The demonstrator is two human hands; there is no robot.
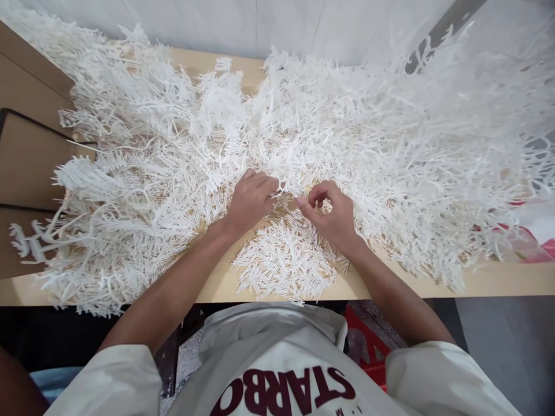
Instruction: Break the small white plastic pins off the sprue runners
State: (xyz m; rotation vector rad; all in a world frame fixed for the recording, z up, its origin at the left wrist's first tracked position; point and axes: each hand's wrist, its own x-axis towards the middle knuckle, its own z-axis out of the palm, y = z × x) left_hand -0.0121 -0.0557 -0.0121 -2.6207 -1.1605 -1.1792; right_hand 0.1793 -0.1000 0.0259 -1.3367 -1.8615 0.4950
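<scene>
My left hand [255, 199] is closed, its fingers curled over a white branched plastic strand [280, 187] that pokes out past the fingertips. Just to the right, my right hand [333, 212] has its thumb and forefinger bent toward each other in a pinch. Anything between those fingertips is too small to make out. Below both hands lies a low pile of short, thin white plastic sticks [288, 257]. Around and beyond them spreads a deep tangle of white branched plastic strands [368, 138], piled on both sides.
The tan tabletop [217, 286] shows along the front edge. A brown cardboard box [32, 167] stands at the left. Pink-and-clear plastic bags [526, 242] lie at the right. A pale wall [286, 26] closes off the back. A red crate [368, 346] is under the table.
</scene>
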